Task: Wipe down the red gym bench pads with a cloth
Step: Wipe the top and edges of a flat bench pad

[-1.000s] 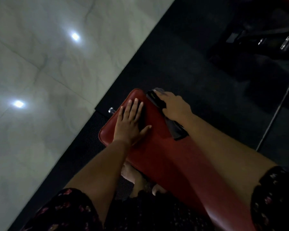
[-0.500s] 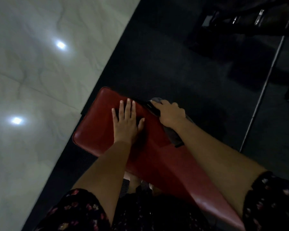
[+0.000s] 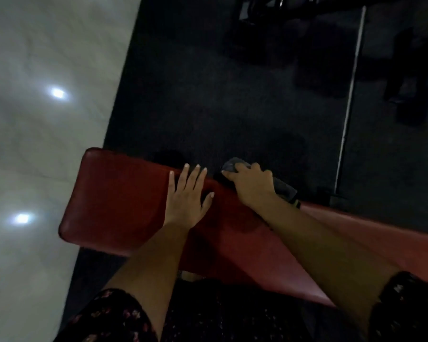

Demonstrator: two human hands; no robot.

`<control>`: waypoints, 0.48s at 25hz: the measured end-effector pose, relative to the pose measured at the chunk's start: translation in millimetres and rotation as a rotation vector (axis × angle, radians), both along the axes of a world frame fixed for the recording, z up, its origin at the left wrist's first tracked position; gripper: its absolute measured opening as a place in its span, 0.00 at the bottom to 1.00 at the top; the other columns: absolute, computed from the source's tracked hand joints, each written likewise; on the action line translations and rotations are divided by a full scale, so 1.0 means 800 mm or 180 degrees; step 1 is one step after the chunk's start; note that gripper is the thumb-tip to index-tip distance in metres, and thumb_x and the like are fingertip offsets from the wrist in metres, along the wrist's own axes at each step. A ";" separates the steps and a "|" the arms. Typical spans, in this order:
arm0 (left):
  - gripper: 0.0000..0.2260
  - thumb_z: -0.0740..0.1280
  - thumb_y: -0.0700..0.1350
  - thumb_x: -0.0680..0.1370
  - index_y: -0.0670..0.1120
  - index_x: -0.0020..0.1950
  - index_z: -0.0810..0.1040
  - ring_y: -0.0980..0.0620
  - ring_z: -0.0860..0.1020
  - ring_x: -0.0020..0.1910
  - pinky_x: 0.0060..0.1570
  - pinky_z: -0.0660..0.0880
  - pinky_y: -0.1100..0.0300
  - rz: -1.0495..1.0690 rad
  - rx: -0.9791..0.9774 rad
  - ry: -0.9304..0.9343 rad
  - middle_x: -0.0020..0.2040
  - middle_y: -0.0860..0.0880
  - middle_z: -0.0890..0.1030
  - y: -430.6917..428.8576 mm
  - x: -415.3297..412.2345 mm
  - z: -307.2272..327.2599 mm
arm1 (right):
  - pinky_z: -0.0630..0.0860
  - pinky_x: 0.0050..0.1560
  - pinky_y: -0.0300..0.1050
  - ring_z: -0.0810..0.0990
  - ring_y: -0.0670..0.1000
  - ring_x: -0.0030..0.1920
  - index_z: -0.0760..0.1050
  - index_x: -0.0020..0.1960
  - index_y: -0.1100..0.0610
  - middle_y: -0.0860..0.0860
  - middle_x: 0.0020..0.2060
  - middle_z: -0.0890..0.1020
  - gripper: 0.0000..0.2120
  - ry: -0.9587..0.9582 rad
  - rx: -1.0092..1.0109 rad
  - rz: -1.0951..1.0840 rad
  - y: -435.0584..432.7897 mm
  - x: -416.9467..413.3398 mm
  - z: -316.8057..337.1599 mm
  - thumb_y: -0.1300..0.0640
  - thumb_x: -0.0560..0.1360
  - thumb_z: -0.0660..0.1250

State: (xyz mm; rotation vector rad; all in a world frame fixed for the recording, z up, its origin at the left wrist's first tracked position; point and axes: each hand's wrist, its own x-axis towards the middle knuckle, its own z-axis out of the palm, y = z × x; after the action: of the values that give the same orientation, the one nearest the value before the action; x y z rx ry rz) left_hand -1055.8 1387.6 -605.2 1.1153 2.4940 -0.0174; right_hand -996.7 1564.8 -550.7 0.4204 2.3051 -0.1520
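Found left grip (image 3: 187, 202) splayed flat on red bench pad (image 3: 116, 196), holding nothing; right grip (image 3: 253, 187) clamped on dark cloth (image 3: 283, 187) at pad's far edge. Judged likely: cloth overrunning that edge, skipping the pad's rounded end.

Left hand (image 3: 187, 198) — palm down, fingers straight and slightly spread, thumb out to the side, resting flat on the pad (image 3: 116, 193). Right hand (image 3: 252, 186) — knuckles up, fingers curled over a cloth (image 3: 283, 188) at the pad's far edge. Both forearms are bare, extended forward and converging toward the hands.
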 end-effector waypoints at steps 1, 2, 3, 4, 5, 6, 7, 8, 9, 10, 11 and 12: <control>0.32 0.42 0.63 0.79 0.48 0.80 0.54 0.46 0.49 0.79 0.75 0.39 0.42 -0.0103 -0.0002 -0.0040 0.79 0.48 0.57 0.008 0.008 0.002 | 0.67 0.60 0.62 0.64 0.62 0.67 0.52 0.76 0.37 0.51 0.72 0.62 0.27 -0.0001 -0.0015 0.0026 0.013 0.014 0.000 0.47 0.81 0.58; 0.33 0.42 0.63 0.79 0.48 0.80 0.54 0.46 0.49 0.79 0.75 0.39 0.43 -0.0243 -0.0004 -0.0061 0.79 0.48 0.57 0.016 0.016 0.003 | 0.68 0.60 0.61 0.64 0.61 0.66 0.52 0.76 0.36 0.50 0.72 0.62 0.26 -0.0010 0.0017 0.0004 0.030 0.034 0.000 0.46 0.81 0.57; 0.33 0.42 0.63 0.79 0.47 0.80 0.54 0.47 0.49 0.79 0.75 0.39 0.43 -0.0395 -0.0011 -0.0078 0.79 0.47 0.57 0.024 0.025 0.004 | 0.68 0.60 0.61 0.65 0.61 0.66 0.51 0.76 0.36 0.50 0.72 0.63 0.26 -0.0061 0.0104 -0.0046 0.050 0.060 0.002 0.47 0.82 0.56; 0.33 0.42 0.63 0.79 0.46 0.80 0.54 0.47 0.50 0.79 0.76 0.40 0.42 -0.0517 -0.0010 -0.0095 0.79 0.47 0.58 0.033 0.033 0.004 | 0.69 0.59 0.60 0.66 0.61 0.65 0.51 0.76 0.36 0.50 0.71 0.63 0.25 -0.0154 0.0264 -0.0064 0.070 0.086 0.003 0.48 0.82 0.55; 0.33 0.43 0.63 0.79 0.46 0.79 0.54 0.47 0.51 0.79 0.76 0.41 0.42 -0.0593 -0.0005 -0.0111 0.79 0.47 0.59 0.042 0.042 0.003 | 0.70 0.59 0.60 0.66 0.61 0.64 0.50 0.77 0.38 0.51 0.71 0.63 0.25 -0.0262 0.0448 -0.0078 0.085 0.111 0.004 0.49 0.83 0.54; 0.32 0.44 0.62 0.80 0.46 0.79 0.56 0.47 0.52 0.79 0.76 0.42 0.41 -0.0628 0.0017 -0.0109 0.78 0.47 0.61 0.049 0.050 0.003 | 0.71 0.59 0.59 0.67 0.62 0.64 0.51 0.77 0.39 0.51 0.71 0.64 0.25 -0.0325 0.0587 -0.0140 0.092 0.126 0.006 0.50 0.83 0.54; 0.32 0.45 0.62 0.80 0.46 0.79 0.57 0.46 0.55 0.78 0.75 0.43 0.41 -0.0675 0.0039 -0.0113 0.77 0.47 0.63 0.059 0.059 0.003 | 0.72 0.58 0.59 0.68 0.62 0.63 0.52 0.77 0.41 0.52 0.70 0.64 0.25 -0.0305 0.0650 -0.0293 0.094 0.135 0.005 0.50 0.83 0.54; 0.31 0.46 0.62 0.80 0.46 0.79 0.58 0.46 0.56 0.78 0.75 0.43 0.41 -0.0733 0.0055 -0.0130 0.77 0.47 0.64 0.070 0.069 0.002 | 0.73 0.57 0.58 0.68 0.63 0.63 0.53 0.77 0.43 0.53 0.71 0.65 0.24 -0.0213 0.0631 -0.0482 0.090 0.135 0.004 0.51 0.83 0.54; 0.31 0.47 0.62 0.80 0.47 0.79 0.57 0.46 0.58 0.77 0.75 0.44 0.41 -0.0792 0.0085 -0.0148 0.76 0.47 0.64 0.078 0.079 0.003 | 0.73 0.56 0.58 0.68 0.63 0.63 0.53 0.77 0.44 0.53 0.71 0.64 0.24 -0.0097 0.0562 -0.0624 0.083 0.131 0.001 0.52 0.83 0.53; 0.31 0.48 0.62 0.80 0.47 0.79 0.57 0.46 0.59 0.77 0.75 0.45 0.41 -0.0866 0.0137 -0.0157 0.76 0.47 0.64 0.086 0.090 0.003 | 0.73 0.56 0.57 0.68 0.63 0.64 0.52 0.78 0.44 0.53 0.72 0.63 0.24 0.0020 0.0492 -0.0677 0.077 0.127 -0.001 0.52 0.83 0.53; 0.30 0.49 0.62 0.80 0.49 0.79 0.56 0.45 0.59 0.76 0.74 0.47 0.41 -0.0949 0.0205 -0.0169 0.77 0.46 0.63 0.096 0.104 0.003 | 0.72 0.55 0.56 0.67 0.63 0.64 0.51 0.78 0.44 0.53 0.73 0.61 0.25 0.0135 0.0437 -0.0659 0.074 0.128 -0.003 0.52 0.83 0.52; 0.30 0.50 0.62 0.80 0.49 0.79 0.55 0.44 0.59 0.76 0.74 0.48 0.41 -0.1016 0.0276 -0.0196 0.77 0.46 0.62 0.104 0.115 0.003 | 0.71 0.55 0.56 0.67 0.62 0.64 0.50 0.78 0.43 0.53 0.74 0.59 0.25 0.0228 0.0403 -0.0603 0.076 0.135 -0.004 0.52 0.83 0.53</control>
State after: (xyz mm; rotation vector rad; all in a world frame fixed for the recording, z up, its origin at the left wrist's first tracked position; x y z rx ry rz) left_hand -963.5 1470.9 -602.6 1.5157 2.2573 0.0343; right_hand -889.0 1625.4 -554.2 0.7090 2.3505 -0.1160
